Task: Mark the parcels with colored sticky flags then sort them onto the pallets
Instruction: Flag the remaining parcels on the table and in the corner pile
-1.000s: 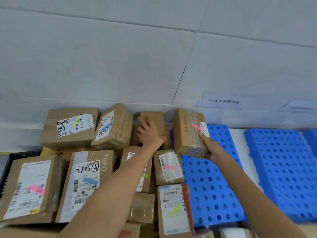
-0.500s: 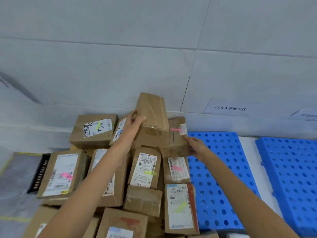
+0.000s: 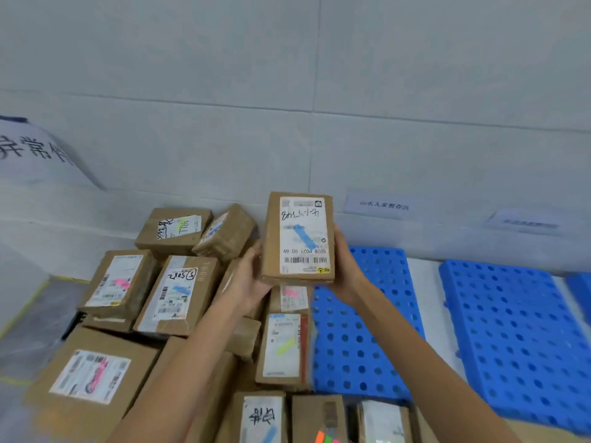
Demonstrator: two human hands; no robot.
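I hold a brown cardboard parcel up in front of the wall, label facing me, with a blue flag stuck across the label. My left hand grips its lower left edge and my right hand grips its right side. Below lies a heap of parcels: one with a pink flag, one with a blue flag, one with a yellow-green flag. A blue perforated pallet lies right of the heap, and a second blue pallet lies further right. Sticky flags show at the bottom edge.
A grey tiled wall rises behind the heap, with paper signs stuck low on it. A white banner with dark characters hangs at the left. Grey floor with a yellow line lies left of the parcels.
The brown parcel rose off the heap and turned label-forward. My right hand let go of the pink-flagged parcel and took this parcel's right side. The view shifted left.
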